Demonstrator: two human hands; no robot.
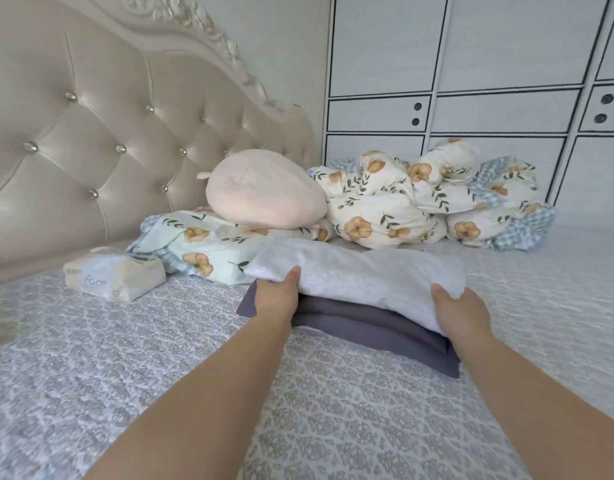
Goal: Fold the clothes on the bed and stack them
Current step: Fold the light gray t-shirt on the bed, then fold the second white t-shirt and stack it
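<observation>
Our two forearms reach out over the patterned bedspread (153, 348), and at their ends we hold the folded white garment (361, 275) by its near edge. Our left hand (276, 299) grips the garment's left corner, thumb on top and fingers tucked out of sight beneath; our right hand (463, 315) does the same at the right corner. We have the white piece resting on the folded grey garment (374, 327), which lies on the bedspread near the middle of the bed and shows below and to the left of the white one.

We judge the step to be setting the white piece onto the stack. To do it well we should lower both corners together, square its edges over the grey piece, slide our fingers out without dragging the fold open, then smooth the top flat.

Beyond the stack lie a floral pillow (201, 247), a pink plush cushion (264, 192) and a bunched floral duvet (426, 199). A pack of tissues (115, 275) sits to the left near the tufted headboard (101, 126). White cabinets (471, 81) with dark outlines fill the wall behind.
</observation>
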